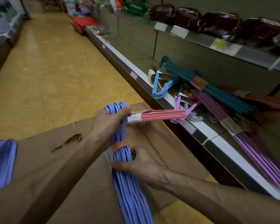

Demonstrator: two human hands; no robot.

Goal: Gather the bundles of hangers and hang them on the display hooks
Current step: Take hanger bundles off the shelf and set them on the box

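Observation:
A bundle of periwinkle-blue hangers, bound by an orange band, runs from the centre down to the bottom edge. My left hand grips its hook end together with a pink hanger bundle that sticks out to the right. My right hand holds the blue bundle just below the band, fingers curled round it. More bundles lie piled on the low shelf at right: teal, purple, light blue and reddish. No display hooks are visible.
A flattened cardboard box lies under my arms on the yellow floor. The low shelf edge runs diagonally at right. An upper shelf carries dark red packages. A blue cloth shows at the left edge.

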